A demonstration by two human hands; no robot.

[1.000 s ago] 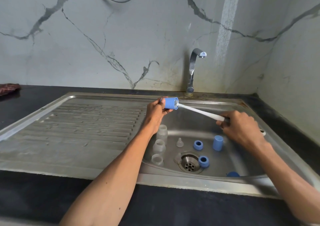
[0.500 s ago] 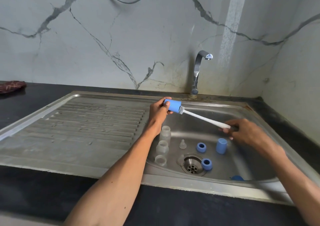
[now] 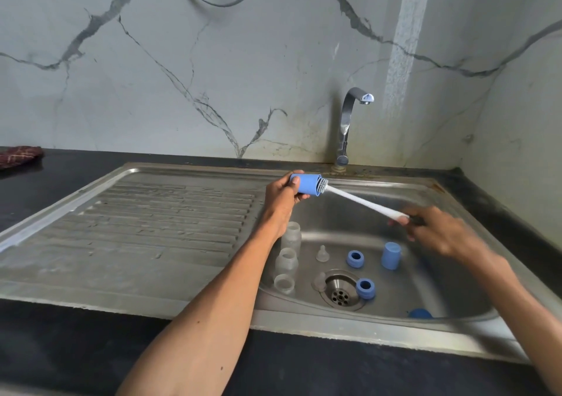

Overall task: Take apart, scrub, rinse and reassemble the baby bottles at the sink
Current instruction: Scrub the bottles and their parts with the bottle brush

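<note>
Three bottles (image 3: 291,235) – two rings (image 3: 355,258)

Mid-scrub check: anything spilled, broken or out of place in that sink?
Nothing broken or spilled. One clear teat lies tipped at the drain rim, and a blue part sits half hidden under the sink's near edge, easy to overlook.

brush (image 3: 362,201) further out of cap (image 3: 307,184)

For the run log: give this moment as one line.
step: scrub | left hand: holds blue cap | right hand: holds brush, bristles inside cap | tap: off
</note>
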